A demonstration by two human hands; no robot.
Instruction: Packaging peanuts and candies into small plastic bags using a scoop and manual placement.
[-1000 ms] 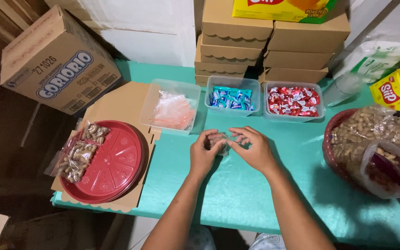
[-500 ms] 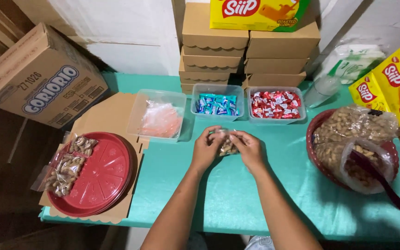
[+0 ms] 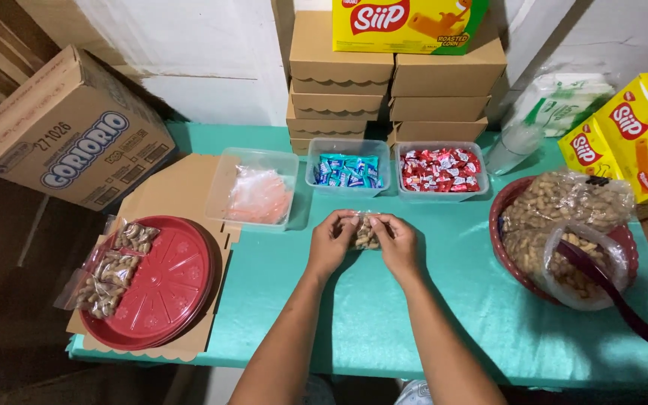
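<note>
Both my hands meet at the middle of the teal table (image 3: 429, 315). My left hand (image 3: 331, 241) and my right hand (image 3: 397, 241) pinch a small clear bag of peanuts (image 3: 365, 234) between them, just above the tabletop. Directly beyond the bag stand a clear tub of blue-wrapped candies (image 3: 348, 171) and a clear tub of red-wrapped candies (image 3: 441, 168). To the right, a red basket (image 3: 505, 247) holds large bags of peanuts (image 3: 564, 206) and a dark red scoop (image 3: 616, 300).
A red round tray (image 3: 166, 289) on flat cardboard at the left carries several small filled peanut bags (image 3: 110, 270). A clear tub of small plastic bags (image 3: 258, 196) sits beside it. Brown boxes (image 3: 395, 82), a large carton (image 3: 76, 135) and yellow snack boxes (image 3: 631, 142) line the back.
My hands came together and lifted slightly forward, now holding the small peanut bag between them. The view shifted so the table sits more centred.
</note>
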